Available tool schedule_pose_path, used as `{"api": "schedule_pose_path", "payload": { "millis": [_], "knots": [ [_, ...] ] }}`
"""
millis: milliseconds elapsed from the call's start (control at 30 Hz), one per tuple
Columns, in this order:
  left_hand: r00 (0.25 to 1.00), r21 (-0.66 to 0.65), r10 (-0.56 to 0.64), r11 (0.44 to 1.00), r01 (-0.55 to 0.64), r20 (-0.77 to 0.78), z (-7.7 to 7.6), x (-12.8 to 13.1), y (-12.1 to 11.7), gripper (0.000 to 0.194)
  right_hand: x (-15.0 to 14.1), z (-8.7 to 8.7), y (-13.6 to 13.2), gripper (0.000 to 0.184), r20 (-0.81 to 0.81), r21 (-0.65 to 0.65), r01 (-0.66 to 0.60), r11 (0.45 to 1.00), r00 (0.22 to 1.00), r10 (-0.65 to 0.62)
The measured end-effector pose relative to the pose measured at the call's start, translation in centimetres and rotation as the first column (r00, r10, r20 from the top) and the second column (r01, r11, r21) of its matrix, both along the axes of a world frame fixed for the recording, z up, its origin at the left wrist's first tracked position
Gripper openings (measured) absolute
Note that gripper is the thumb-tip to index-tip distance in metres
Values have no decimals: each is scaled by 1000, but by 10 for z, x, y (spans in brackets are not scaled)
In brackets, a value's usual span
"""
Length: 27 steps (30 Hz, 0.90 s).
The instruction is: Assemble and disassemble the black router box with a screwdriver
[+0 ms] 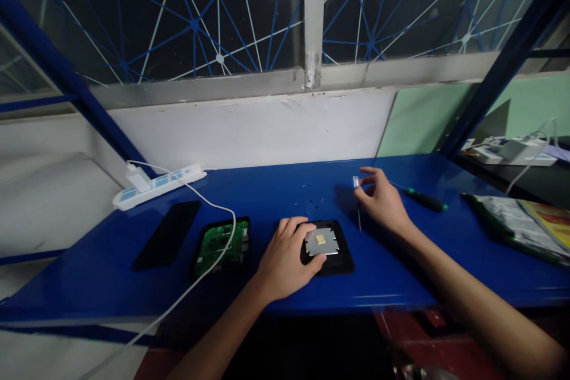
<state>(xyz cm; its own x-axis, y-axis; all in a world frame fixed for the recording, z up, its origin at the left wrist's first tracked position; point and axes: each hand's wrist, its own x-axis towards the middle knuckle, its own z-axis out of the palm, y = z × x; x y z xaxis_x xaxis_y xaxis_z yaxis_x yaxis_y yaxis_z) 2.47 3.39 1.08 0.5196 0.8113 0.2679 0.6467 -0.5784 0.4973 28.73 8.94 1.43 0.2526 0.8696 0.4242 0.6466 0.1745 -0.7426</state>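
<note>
While my left hand [290, 259] is spread wide on one black cover [346, 248] at five o'clock, my right hand [378, 196] pinches one of two screwdrivers [360, 219]. One circuit board [214, 244] sits at seven. Cover's got a shiny silver plate [332, 245], square yellow pad [321, 238].

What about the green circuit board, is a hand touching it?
No, the left hand is on the black cover and the right hand holds a thin tool, both apart from the green circuit board.
</note>
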Motion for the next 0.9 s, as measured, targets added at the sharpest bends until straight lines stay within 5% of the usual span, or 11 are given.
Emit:
{"api": "schedule_pose_path", "payload": {
  "millis": [200, 500, 900],
  "knots": [
    [1000, 26, -10, 1000, 9, 27, -1, 1, 0, 42, -4, 3, -4, 41, -211, 244, 70, 967, 977, -17],
    [1000, 31, -16, 999, 16, -7, 1, 1, -3, 43, -17, -9, -4, 31, -244, 183, -134, 974, 954, 177],
    [1000, 42, -21, 999, 21, -6, 2, 3, -4, 42, -25, -3, -12, 31, -190, 132, -165, 977, 963, 188]
  ]
}}
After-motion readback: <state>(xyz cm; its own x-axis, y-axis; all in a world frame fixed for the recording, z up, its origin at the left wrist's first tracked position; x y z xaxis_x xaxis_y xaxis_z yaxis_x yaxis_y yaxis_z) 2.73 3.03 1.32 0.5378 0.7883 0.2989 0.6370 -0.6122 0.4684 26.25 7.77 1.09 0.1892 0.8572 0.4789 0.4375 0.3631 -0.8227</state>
